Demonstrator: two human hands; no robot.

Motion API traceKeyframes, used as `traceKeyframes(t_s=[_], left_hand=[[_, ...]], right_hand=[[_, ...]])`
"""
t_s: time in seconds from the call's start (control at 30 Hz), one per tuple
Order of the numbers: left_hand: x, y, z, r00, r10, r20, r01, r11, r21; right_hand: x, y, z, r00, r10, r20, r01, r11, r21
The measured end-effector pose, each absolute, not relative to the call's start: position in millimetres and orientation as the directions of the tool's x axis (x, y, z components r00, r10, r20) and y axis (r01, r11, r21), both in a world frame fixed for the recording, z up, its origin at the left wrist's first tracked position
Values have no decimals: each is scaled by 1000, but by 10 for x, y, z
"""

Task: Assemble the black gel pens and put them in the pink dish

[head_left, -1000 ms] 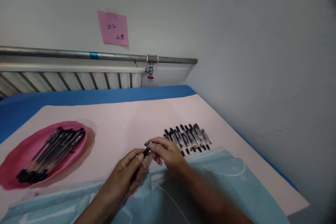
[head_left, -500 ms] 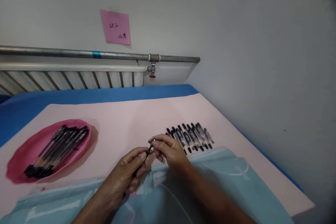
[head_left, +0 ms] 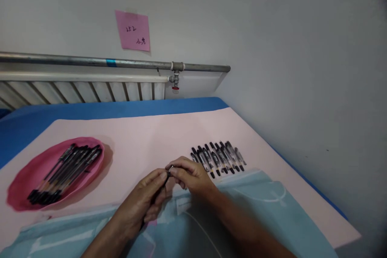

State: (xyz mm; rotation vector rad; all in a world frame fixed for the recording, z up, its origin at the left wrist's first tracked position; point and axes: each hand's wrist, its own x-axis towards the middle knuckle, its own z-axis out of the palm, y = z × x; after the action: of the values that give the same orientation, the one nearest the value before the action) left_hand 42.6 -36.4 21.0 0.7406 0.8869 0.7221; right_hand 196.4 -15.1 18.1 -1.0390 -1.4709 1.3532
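My left hand is closed around a dark pen, which slants up toward the centre with most of its barrel hidden by the fingers. At the pen's upper end, the thumb and fingertips of my right hand pinch a small part with a shiny tip; its exact kind is too small to tell. Just beyond my right hand lie several black-capped pens, side by side on the pink sheet. To the left, a pink oval dish holds a pile of more black and clear pens.
The pink sheet covers a blue surface. A light-blue cloth lies along the near edge under my forearms. Behind are a radiator, a metal pipe and a pink note; a wall stands at the right.
My right fingertips have moved slightly left and down, closer to my left thumb. Less of the pen's upper end shows between the hands. The dish and laid-out pens stay put.
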Motion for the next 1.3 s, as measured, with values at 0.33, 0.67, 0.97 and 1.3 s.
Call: traceKeyframes(t_s=[0.33, 0.67, 0.97, 1.3], left_hand=[[381, -311, 190, 473, 780, -411, -285, 576, 766], [368, -326, 176, 485, 778, -399, -289, 573, 767], [394, -327, 204, 408, 828, -384, -293, 517, 804], [394, -337, 179, 391, 837, -382, -270, 501, 822]], right_hand=[[1938, -194, 228, -277, 959, 61, 35, 73, -997], [2039, -46, 237, 15, 995, -99, -433, -83, -898], [1910, -125, 191, -228, 942, -245, -418, -322, -850], [1868, -166, 108, -311, 933, -181, -300, -277, -913]])
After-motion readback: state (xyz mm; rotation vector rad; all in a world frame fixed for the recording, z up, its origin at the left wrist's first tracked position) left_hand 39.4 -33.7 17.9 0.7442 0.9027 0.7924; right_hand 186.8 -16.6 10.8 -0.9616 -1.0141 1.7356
